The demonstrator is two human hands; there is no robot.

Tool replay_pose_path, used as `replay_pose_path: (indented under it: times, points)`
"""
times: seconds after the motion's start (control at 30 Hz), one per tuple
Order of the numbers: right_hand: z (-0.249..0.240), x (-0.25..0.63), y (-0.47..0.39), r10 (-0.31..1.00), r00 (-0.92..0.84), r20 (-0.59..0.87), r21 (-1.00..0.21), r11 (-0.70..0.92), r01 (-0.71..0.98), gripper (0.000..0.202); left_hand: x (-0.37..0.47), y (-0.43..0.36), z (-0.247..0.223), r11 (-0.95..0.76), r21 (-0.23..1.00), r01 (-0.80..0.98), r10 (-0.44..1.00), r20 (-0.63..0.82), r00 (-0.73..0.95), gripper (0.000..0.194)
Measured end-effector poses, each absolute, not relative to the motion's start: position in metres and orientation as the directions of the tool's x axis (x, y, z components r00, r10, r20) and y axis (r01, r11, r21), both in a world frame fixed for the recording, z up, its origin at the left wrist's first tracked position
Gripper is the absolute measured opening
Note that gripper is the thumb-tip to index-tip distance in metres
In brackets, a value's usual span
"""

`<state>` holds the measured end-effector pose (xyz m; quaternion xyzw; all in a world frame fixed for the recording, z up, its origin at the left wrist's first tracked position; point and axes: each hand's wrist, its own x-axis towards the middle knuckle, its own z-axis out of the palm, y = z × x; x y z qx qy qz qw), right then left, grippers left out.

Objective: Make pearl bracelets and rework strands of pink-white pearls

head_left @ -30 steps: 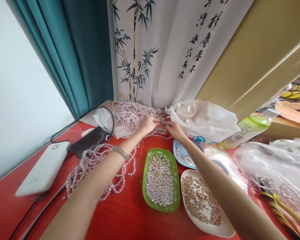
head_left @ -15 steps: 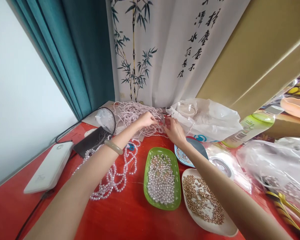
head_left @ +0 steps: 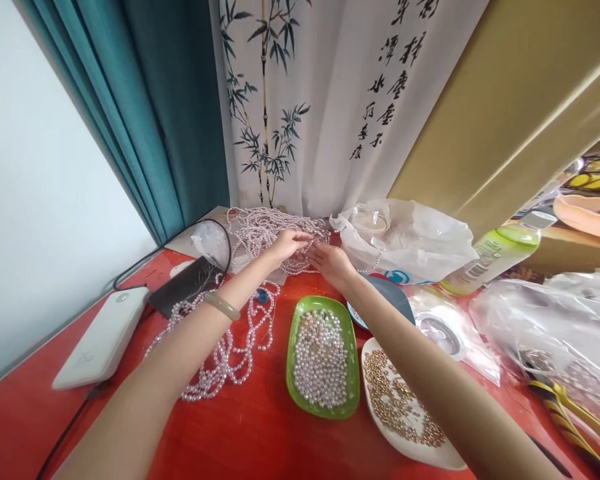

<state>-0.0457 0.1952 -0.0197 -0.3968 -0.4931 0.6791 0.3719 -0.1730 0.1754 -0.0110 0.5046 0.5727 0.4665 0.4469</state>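
A heap of pale pink bead strands (head_left: 263, 230) lies at the back of the red table. My left hand (head_left: 291, 245) is over its right part, fingers together and pointing right; what they pinch is too small to make out. Touching or almost touching it, my right hand (head_left: 330, 261) has its palm turned up and its fingers stretched toward the beads. More looped pearl strands (head_left: 225, 360) lie below my left forearm. Nearer me are a green tray (head_left: 356, 373) of loose pearls and a white plate (head_left: 400, 448) of gold beads, partly under my right forearm.
On the left are a white power bank (head_left: 103, 337), a black phone (head_left: 180, 287) and a cable. A blue plate (head_left: 390, 297), a plastic bag (head_left: 420, 240), a green-labelled bottle (head_left: 500, 257) and yellow-black pliers (head_left: 563, 413) are on the right.
My right hand has moved left, turned palm up and come up to my left hand. The left fingers have straightened somewhat. The view has shifted slightly.
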Motion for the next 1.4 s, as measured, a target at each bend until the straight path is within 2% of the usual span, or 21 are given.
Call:
replay_pose_path:
  times: [0.17,0.3,0.47,0.57,0.8,0.97,1.13,1.4]
  points:
    - [-0.023,-0.048,0.193,0.890,-0.414,-0.193,-0.934,-0.295,-0.200,0.015,-0.183,0.165,-0.016,0.074,0.993,0.094,0.994,-0.066,-0.088,0.034]
    - [-0.024,-0.044,0.195,0.900,-0.399,-0.178,-0.932,-0.284,-0.225,0.015,-0.186,0.159,-0.016,0.108,0.990,0.095,0.994,-0.111,0.024,0.036]
    - [-0.019,-0.034,0.198,0.920,-0.363,-0.150,-0.943,-0.243,-0.226,0.013,-0.188,0.161,-0.018,0.080,0.990,0.112,0.977,-0.100,0.191,0.036]
    - [-0.017,-0.030,0.197,0.925,-0.349,-0.152,-0.941,-0.243,-0.234,0.013,-0.189,0.162,-0.020,0.101,0.992,0.079,0.969,-0.116,0.220,0.038]
    - [-0.017,-0.026,0.199,0.907,-0.334,-0.258,-0.898,-0.352,-0.263,0.015,-0.174,0.158,-0.007,0.268,0.961,-0.063,0.963,-0.265,0.053,0.022]
    - [-0.017,-0.017,0.208,0.908,-0.303,-0.289,-0.862,-0.384,-0.330,0.015,-0.156,0.150,0.004,0.283,0.947,-0.153,0.959,-0.275,0.070,0.014]
    - [-0.019,-0.014,0.213,0.937,-0.280,-0.208,-0.862,-0.311,-0.400,0.009,-0.143,0.143,0.006,0.257,0.952,-0.165,0.966,-0.247,0.083,0.014]
    - [-0.030,-0.034,0.211,0.988,-0.126,-0.092,-0.842,-0.145,-0.520,0.013,-0.141,0.141,-0.004,0.180,0.955,-0.236,0.968,-0.215,-0.131,0.016]
